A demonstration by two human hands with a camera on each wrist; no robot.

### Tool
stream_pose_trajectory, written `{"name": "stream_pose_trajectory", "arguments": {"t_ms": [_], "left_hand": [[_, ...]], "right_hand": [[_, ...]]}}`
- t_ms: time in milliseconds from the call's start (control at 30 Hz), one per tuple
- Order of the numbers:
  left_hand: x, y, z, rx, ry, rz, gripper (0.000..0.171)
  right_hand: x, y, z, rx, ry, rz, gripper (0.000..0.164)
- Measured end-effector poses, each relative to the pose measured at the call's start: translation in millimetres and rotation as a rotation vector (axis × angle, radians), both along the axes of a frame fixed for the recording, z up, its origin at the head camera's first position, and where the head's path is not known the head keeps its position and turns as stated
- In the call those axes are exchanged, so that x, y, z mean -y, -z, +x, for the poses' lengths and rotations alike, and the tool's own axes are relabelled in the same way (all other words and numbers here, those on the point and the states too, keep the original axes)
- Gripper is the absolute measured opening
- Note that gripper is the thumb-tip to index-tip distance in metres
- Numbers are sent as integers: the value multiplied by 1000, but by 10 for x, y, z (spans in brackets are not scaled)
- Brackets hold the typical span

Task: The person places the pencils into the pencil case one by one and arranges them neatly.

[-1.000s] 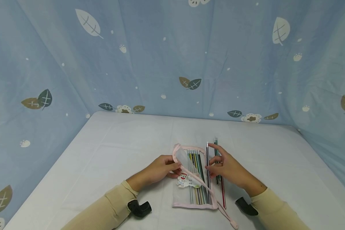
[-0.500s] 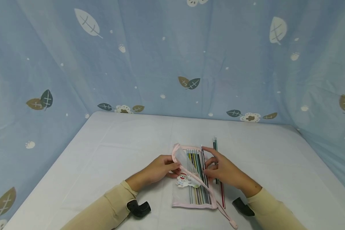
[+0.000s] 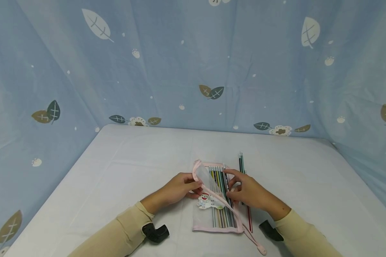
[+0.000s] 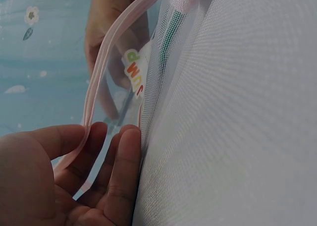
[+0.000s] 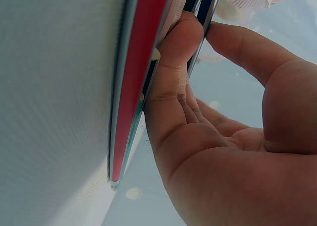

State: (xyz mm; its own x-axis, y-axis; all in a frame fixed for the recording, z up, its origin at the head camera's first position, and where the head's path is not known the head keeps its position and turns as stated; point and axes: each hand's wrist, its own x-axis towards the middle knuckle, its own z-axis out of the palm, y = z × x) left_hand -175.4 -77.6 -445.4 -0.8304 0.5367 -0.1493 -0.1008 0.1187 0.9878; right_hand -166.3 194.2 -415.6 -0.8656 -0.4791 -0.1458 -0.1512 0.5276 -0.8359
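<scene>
A see-through pencil pouch (image 3: 197, 218) with pink edging lies on the table, its top flap folded open. Several pencils (image 3: 220, 218) lie side by side inside it. My left hand (image 3: 180, 187) holds the lifted flap by its pink edge (image 4: 94, 89) between thumb and fingers. Over the pouch's right side, my right hand (image 3: 252, 192) pinches a dark pencil (image 5: 208, 10), whose lower part reaches into the pouch. The index fingertip touches near that pencil's upper end in the head view. Mesh covers much of the left wrist view.
To the right of the pouch lie loose pencils, dark and green ones (image 3: 241, 162) and a red one (image 3: 250, 221). A pink strap (image 3: 258, 246) trails from the pouch's lower right corner. Patterned blue cloth (image 3: 180, 64) hangs behind the white table (image 3: 141, 153).
My right hand has moved left and slightly toward me, bringing the dark pencil from the pouch's right edge in beside the other pencils. My left hand stays on the flap.
</scene>
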Motion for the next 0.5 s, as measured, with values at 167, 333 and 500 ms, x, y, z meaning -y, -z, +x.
{"name": "stream_pose_trajectory", "arguments": {"t_ms": [167, 333, 500], "left_hand": [[0, -10, -3, 2, -1, 2, 28], [3, -13, -8, 4, 0, 7, 28], [0, -17, -7, 5, 0, 7, 28]], "right_hand": [[12, 3, 0, -8, 1, 15, 78], [27, -10, 3, -41, -11, 50, 74], [43, -13, 20, -66, -10, 72, 68]]}}
